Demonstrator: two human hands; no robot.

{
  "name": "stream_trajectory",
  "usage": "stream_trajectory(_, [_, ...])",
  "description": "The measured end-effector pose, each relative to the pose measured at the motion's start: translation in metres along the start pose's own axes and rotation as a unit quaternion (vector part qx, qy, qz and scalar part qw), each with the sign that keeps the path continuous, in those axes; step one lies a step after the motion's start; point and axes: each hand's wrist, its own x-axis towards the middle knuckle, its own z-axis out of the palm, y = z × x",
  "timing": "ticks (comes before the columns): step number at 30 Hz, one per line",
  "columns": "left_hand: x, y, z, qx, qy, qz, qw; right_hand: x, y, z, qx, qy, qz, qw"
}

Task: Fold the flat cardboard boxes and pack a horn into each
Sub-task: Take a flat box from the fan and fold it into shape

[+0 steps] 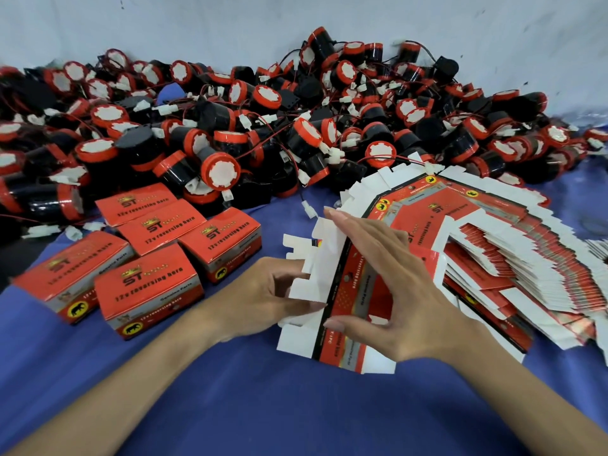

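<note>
1. Pinching the white flaps of a flat box (348,311), my left fingers (279,274) are curled round the card's left edge.
2. My right fingers (355,225) are spread wide and arched over the red printed side of that same box. The forefinger tip sits at its far end and the thumb tip at its near end, both along the line where the red print meets the white flaps. Whether my palm touches the card I cannot tell.
3. Under both sets of fingers the box is still unfolded. Its near end rests on the blue cloth surface (230,406) and its right part lies over other cards.
4. Just right of my right fingers, a stack of flat boxes (493,258) is fanned out in a curve, red faces and white flaps overlapping.
5. Left of my left fingers stand five folded boxes (148,258), closed, red on top, printed "12v reversing horn", huddled together and touching.
6. A white connector (309,210) on a wire lies on the cloth just beyond my right forefinger tip.
7. Farther beyond my fingers, the horns (230,126) are heaped in a long pile: black bodies, red rims, white faces, thin red and black wires with white plugs. The heap runs across the far side up to a pale wall (197,28).
</note>
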Motion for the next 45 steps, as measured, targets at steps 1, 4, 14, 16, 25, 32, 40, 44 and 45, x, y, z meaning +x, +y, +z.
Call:
stream_trajectory(1, [0.000,0.001,0.002,0.020,-0.002,0.010,1.000,0.000,0.000,0.000,0.000,0.001,-0.002,1.000])
stream_trajectory(4, [0.000,0.003,0.007,0.063,0.017,0.044,0.997,-0.001,0.000,0.000,-0.009,0.000,-0.010,1.000])
stream_trajectory(14, [-0.001,0.003,0.007,0.040,0.071,0.040,0.996,-0.002,0.006,0.003,0.006,-0.003,0.031,0.999])
stream_trajectory(16, [-0.001,0.004,0.009,0.051,0.068,0.059,0.995,-0.002,0.007,0.004,0.026,-0.004,0.050,0.998])
stream_trajectory(25, [0.000,-0.001,0.009,0.082,0.108,0.104,0.985,0.002,-0.008,0.002,0.045,-0.043,0.008,0.998])
stream_trajectory(32, [0.001,-0.003,0.003,-0.027,0.190,0.064,0.979,0.003,-0.012,-0.004,-0.075,-0.143,-0.070,0.984])
stream_trajectory(40, [0.003,-0.003,0.006,0.038,0.289,0.131,0.948,0.002,-0.006,-0.005,-0.047,-0.065,-0.048,0.996])
stream_trajectory(44, [0.000,0.000,0.008,0.177,0.245,0.187,0.935,0.001,-0.006,-0.001,-0.025,-0.030,-0.046,0.998])
stream_trajectory(45, [0.000,0.001,0.006,0.157,0.234,0.177,0.943,0.001,-0.006,0.000,-0.024,-0.021,-0.049,0.998])
